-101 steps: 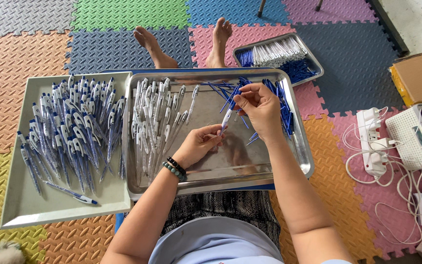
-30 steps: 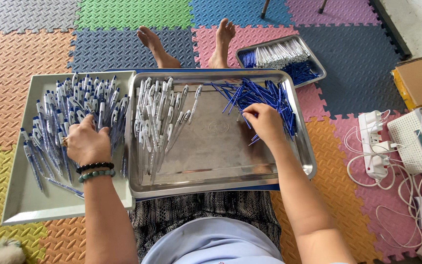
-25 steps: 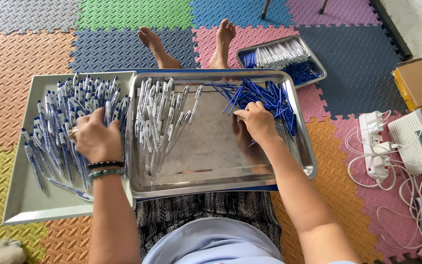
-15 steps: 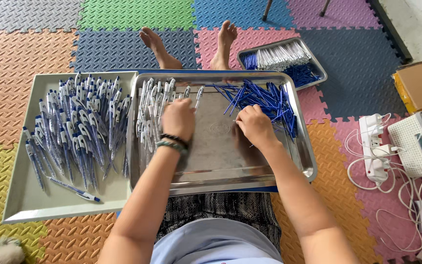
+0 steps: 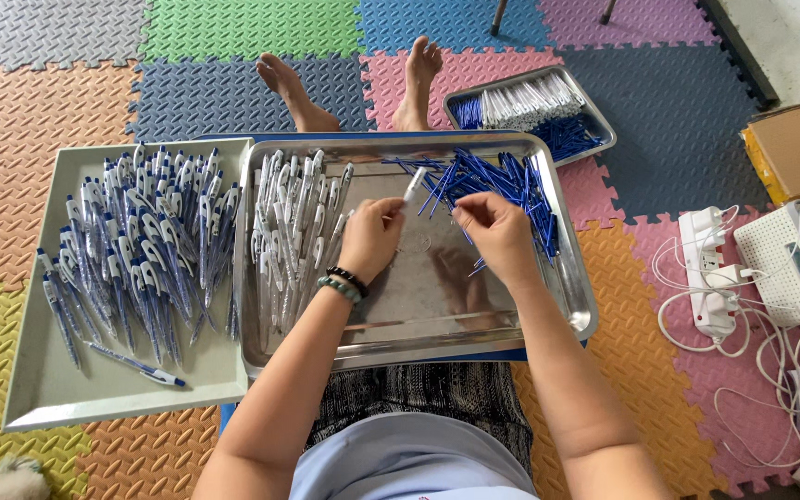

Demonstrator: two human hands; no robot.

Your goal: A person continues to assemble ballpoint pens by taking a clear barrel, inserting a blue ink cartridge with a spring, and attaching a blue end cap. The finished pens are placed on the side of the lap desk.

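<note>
My left hand holds a white pen barrel up over the middle of the steel tray on my lap. My right hand is just to its right, fingers pinched on a thin blue refill at the edge of the blue refill pile. A row of empty white pen barrels lies in the tray's left part. The pale tray to the left holds many assembled blue and white pens.
A smaller steel tray with white and blue parts sits beyond my feet. At right are a cardboard box, a white power strip with cables, and a white basket. Coloured foam mats cover the floor.
My left hand came from the left pen tray back over the steel tray, picked a white barrel and raised it. My right hand stayed at the refill pile, now pinching a refill.
</note>
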